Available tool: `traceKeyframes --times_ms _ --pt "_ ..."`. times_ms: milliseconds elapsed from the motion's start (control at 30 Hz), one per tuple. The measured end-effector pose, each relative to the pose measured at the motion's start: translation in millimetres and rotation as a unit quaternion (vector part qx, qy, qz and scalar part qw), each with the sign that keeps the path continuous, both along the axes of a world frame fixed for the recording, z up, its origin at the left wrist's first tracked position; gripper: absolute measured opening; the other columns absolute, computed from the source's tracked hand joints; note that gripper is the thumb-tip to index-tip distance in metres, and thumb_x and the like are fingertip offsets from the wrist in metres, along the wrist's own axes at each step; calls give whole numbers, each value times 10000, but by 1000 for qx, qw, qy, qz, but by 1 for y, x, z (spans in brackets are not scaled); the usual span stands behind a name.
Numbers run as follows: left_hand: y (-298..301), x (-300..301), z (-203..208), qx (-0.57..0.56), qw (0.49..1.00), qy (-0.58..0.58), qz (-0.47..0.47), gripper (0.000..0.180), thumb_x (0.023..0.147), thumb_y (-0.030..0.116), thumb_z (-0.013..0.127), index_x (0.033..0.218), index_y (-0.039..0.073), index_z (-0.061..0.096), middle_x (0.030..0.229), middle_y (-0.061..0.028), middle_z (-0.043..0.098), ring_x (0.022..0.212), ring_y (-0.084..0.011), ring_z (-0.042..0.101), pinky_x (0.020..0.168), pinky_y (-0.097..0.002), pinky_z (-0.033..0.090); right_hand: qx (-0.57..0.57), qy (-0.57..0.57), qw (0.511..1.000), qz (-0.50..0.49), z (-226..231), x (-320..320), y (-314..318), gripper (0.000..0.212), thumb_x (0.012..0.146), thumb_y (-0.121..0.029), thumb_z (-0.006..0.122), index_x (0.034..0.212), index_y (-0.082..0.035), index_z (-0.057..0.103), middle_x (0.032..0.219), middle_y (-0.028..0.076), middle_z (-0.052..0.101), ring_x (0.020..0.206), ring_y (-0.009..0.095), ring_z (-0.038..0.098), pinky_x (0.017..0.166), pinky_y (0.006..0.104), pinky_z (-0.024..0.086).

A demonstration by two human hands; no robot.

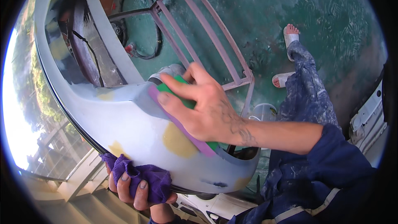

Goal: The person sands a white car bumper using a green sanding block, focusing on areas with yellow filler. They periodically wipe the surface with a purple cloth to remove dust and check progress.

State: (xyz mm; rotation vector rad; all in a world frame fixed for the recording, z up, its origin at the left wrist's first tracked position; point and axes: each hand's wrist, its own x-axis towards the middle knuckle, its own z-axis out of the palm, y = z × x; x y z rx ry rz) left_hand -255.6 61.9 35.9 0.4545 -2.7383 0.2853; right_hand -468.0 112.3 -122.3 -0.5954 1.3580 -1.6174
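Observation:
My right hand grips a green and purple sanding block. Its purple face lies against a curved car body panel, along the panel's right-hand side. The panel is pale grey and white, with yellowish filler patches and dark spots. Bunched in my left hand is a purple cloth, held at the panel's lower left edge. The fingers curl around the cloth from below. Under the right hand, part of the block and panel is hidden.
Beyond the panel stands a pinkish metal frame on the green floor. A dark hose loops behind it. A clear bucket stands near my dusty blue trousers. Shiny glass curves along the left; a white car part stands right.

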Motion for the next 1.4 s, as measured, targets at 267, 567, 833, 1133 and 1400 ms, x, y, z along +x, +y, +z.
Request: traceKeyframes --times_ms 267,567,833,1133,1400 --pt "-4 -3 6 -29 998 -46 -27 416 1018 430 584 1311 137 558 1439 -216 508 1266 -512 539 1041 -767 486 51 12 998 24 9 -6 2 518 1024 -374 717 1361 20 725 954 185 512 820 309 612 719 420 530" --pt "-4 -4 7 -27 997 -61 -30 362 1054 284 582 1361 93 554 1445 -241 495 1275 -534 558 1051 -766 514 -110 24 993 -28 -14 0 -21 484 977 -276 796 1340 42 752 1018 183 551 874 296 639 784 402 556" --pt "-6 5 13 -53 995 -69 -53 486 1128 498 436 1257 76 639 1340 -218 584 1169 -494 609 963 -726 563 -243 95 965 -29 -29 -11 -30 529 961 -311 811 1399 -23 740 1115 205 584 948 305 667 818 402 587" --pt "-8 6 8 -43 996 -60 -51 477 1124 529 417 1224 112 625 1301 -178 579 1186 -496 608 969 -739 556 -293 127 947 -22 -32 -17 -44 569 960 -315 824 1430 -9 727 1187 198 582 973 278 615 816 396 544" --pt "-1 11 12 -61 996 -64 28 593 1137 588 417 1384 66 554 1490 -295 483 1334 -540 548 1093 -741 484 -253 109 961 -18 -39 -3 -11 492 943 -300 821 1348 -27 758 1103 176 589 949 313 670 788 411 589"
